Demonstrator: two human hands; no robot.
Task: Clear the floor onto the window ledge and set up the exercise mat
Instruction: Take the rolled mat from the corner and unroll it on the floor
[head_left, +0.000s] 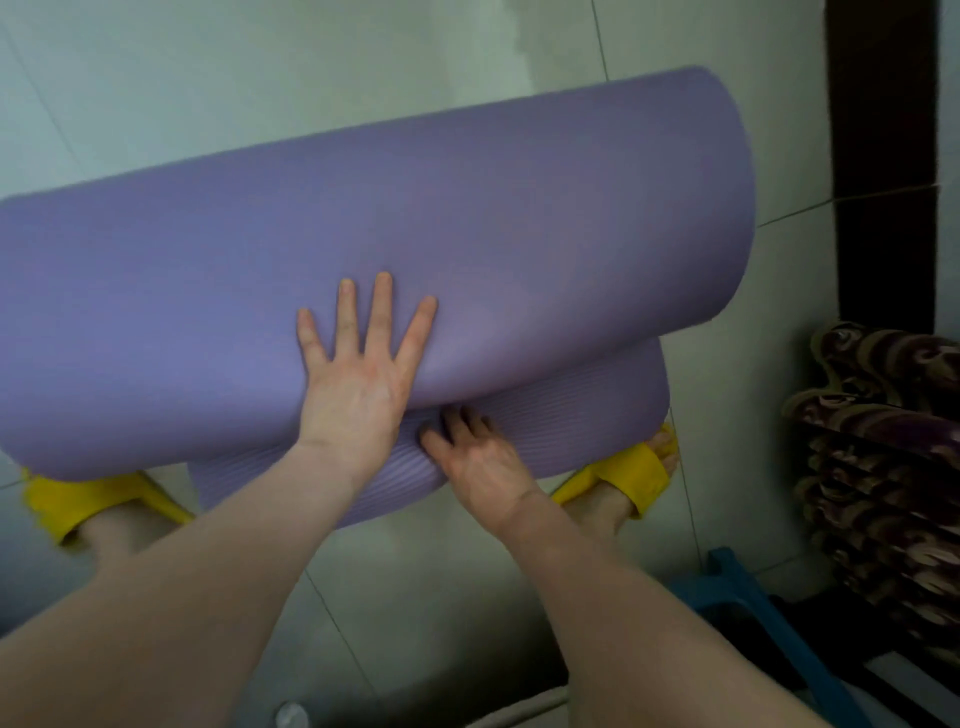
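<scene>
A purple exercise mat (467, 218) lies rolled across the tiled floor in front of my feet, with a ribbed flap (571, 415) showing beneath the roll. My left hand (358, 374) presses flat on the roll with fingers spread. My right hand (478, 457) rests lower, on the ribbed flap, its fingertips tucked under the roll's edge. The roll's left end runs out of view.
My feet in yellow slippers (631, 475) stand just behind the mat, the left one (98, 499) partly covered. A stack of patterned fabric (883, 441) sits at the right beside a dark door frame (883, 156). A blue stool (753, 597) is at lower right. Pale floor tiles (260, 67) stretch beyond the mat.
</scene>
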